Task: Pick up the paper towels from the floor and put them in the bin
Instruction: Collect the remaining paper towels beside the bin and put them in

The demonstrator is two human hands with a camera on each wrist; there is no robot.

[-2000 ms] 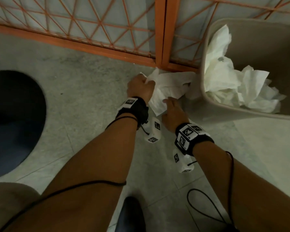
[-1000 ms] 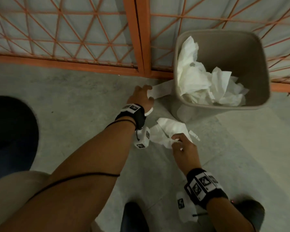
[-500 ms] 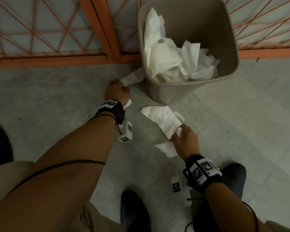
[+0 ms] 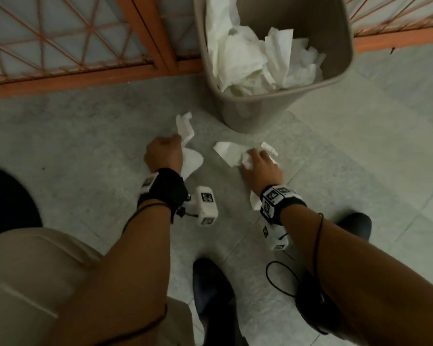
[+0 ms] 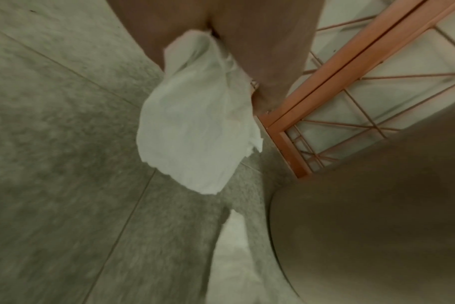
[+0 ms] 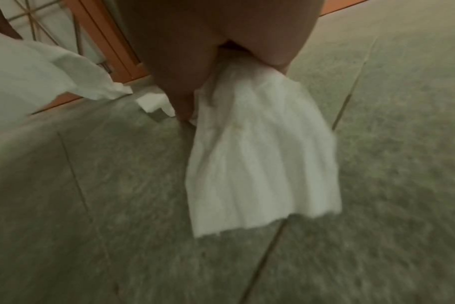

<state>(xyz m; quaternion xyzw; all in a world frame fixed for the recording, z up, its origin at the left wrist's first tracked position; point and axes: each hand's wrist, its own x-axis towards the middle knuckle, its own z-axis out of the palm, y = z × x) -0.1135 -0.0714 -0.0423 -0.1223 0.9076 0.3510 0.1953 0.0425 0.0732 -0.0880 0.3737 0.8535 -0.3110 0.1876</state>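
Note:
My left hand [image 4: 164, 152] grips a white paper towel [image 4: 190, 158] that hangs below the fist just above the floor; the same towel [image 5: 195, 131] droops from my fingers in the left wrist view. My right hand [image 4: 259, 168] holds another white paper towel [image 4: 229, 152], and a sheet [image 6: 260, 164] hangs from its curled fingers in the right wrist view. The beige bin [image 4: 250, 113] stands just beyond both hands, part filled with crumpled white towels [image 4: 255, 58].
An orange lattice screen [image 4: 73, 46] with an orange bottom rail runs behind the bin. The floor is grey tile. My black shoes [image 4: 210, 290] are below the hands, and a dark round shape [image 4: 8, 203] lies at the left. A black cable [image 4: 280, 278] loops near my right arm.
My left hand has pulled its towel away from beside the bin, toward me. My right hand has moved forward and gathered up the sheet that lay on the floor. The view has tilted down.

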